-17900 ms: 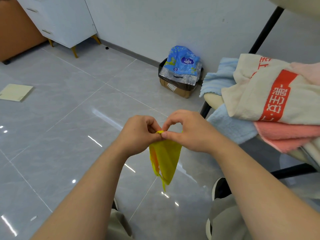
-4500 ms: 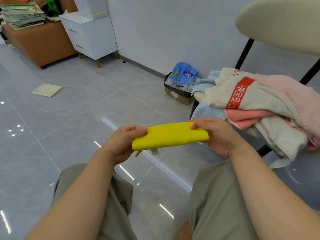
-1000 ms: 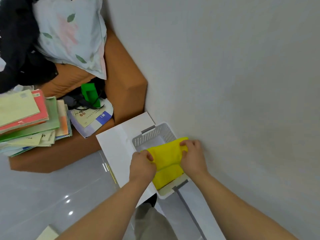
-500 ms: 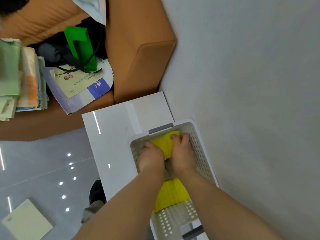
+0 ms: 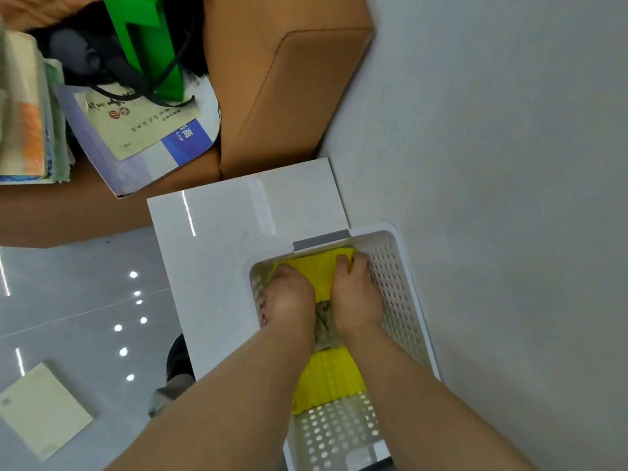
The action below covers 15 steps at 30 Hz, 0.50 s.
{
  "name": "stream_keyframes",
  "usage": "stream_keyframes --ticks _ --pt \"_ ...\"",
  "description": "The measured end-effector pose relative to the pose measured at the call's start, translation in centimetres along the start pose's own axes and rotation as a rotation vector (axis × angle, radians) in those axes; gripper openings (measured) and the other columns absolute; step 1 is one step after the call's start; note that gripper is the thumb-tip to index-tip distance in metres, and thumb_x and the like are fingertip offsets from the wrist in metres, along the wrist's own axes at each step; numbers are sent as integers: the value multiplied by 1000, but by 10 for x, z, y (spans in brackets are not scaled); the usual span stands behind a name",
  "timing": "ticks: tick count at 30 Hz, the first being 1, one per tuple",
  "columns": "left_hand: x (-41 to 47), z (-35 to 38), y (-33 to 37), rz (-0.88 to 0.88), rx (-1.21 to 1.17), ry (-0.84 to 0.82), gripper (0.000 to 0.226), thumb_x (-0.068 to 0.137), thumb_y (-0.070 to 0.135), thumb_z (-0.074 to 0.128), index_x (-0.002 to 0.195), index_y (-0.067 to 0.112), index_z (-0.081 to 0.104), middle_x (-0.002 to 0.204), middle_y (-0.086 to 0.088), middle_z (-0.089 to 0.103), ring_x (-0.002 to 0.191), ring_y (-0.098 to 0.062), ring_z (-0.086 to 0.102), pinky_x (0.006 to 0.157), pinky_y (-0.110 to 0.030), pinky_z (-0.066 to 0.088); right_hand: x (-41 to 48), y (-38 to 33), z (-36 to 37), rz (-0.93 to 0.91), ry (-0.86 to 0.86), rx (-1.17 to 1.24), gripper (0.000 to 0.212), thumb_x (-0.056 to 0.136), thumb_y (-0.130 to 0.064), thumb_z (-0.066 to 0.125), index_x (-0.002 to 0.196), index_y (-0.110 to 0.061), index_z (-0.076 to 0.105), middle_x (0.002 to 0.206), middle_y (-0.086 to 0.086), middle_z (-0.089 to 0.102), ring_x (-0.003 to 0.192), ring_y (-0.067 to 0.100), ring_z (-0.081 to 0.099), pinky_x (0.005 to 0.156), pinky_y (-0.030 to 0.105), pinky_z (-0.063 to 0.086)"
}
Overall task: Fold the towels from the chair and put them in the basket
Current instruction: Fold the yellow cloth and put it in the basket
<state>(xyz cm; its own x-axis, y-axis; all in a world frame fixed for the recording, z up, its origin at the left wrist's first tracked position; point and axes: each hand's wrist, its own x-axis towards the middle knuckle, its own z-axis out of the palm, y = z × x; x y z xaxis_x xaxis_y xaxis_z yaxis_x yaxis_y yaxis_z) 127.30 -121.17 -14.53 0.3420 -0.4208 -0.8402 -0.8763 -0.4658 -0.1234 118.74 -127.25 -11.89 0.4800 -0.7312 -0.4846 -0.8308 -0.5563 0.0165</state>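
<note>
The white perforated basket [image 5: 394,287] stands on a white cabinet top, against the wall. Both my hands are down inside it at its far end. A folded yellow towel [image 5: 317,271] lies there against the end with the grey handle. My left hand [image 5: 289,295] holds the towel's left side, its fingers hidden under the hand. My right hand [image 5: 355,294] grips the right side, fingers curled over the far edge. Nearer to me in the basket lie a grey patterned towel [image 5: 324,328] and another folded yellow towel [image 5: 329,379], partly hidden by my forearms.
The white cabinet top [image 5: 234,253] extends left of the basket. Beyond it is a brown sofa [image 5: 292,96] with a green object [image 5: 149,45], papers and a stack of books [image 5: 27,113]. A grey wall [image 5: 509,198] is close on the right. A pale flat board [image 5: 40,409] lies on the floor.
Both hands have carried the yellow towel from above the basket down into it and pushed it to the far end. The view has moved closer over the basket.
</note>
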Motion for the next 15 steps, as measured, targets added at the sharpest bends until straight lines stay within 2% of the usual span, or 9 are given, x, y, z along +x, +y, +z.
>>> stream_keyframes --ticks 3,6,8,9,11,12,15 --pt "3 -2 -6 24 -29 -26 41 98 10 46 135 -6 47 123 -19 57 113 -33 61 86 -37 56 2 -1 -1 -19 -7 -81 57 84 -4 69 136 -5 46 134 21 45 105 31 58 66 37 54" --pt "-3 -8 -10 13 53 34 34 94 2 51 127 1 58 123 -15 61 111 -28 63 79 -34 56 3 -1 -2 -44 -47 -180 60 61 -3 85 117 -2 64 120 23 59 78 28 64 44 33 48" --pt "-9 -17 -11 80 116 63 29 94 0 53 119 8 65 120 -7 64 109 -24 65 71 -30 54 3 -1 -3 -59 -54 -227 60 56 -2 86 113 -1 67 118 23 60 73 28 63 39 32 45" --pt "-15 -22 -10 137 166 93 28 93 -1 53 117 9 65 118 -5 64 107 -23 66 63 -27 50 4 -2 -3 -67 -50 -239 59 57 -3 86 112 -1 67 117 22 60 72 27 62 38 32 44" --pt "-21 -25 -7 170 264 179 31 90 -3 52 116 9 62 114 -5 62 99 -22 67 44 -28 35 5 -1 -3 -89 -22 -272 55 58 -4 86 109 -1 67 115 20 60 70 26 61 37 32 42" --pt "-22 -24 -5 167 313 234 31 90 -2 50 118 7 58 113 -8 60 97 -24 66 43 -28 33 5 -1 -3 -98 -9 -286 51 57 -5 86 105 -1 68 112 20 61 67 25 61 35 31 40" --pt "-23 -21 -4 216 286 375 38 94 7 47 130 1 39 121 -19 47 105 -35 56 55 -35 44 8 0 -2 -147 36 -336 41 52 -5 86 90 -2 70 99 18 63 60 26 58 33 26 29"
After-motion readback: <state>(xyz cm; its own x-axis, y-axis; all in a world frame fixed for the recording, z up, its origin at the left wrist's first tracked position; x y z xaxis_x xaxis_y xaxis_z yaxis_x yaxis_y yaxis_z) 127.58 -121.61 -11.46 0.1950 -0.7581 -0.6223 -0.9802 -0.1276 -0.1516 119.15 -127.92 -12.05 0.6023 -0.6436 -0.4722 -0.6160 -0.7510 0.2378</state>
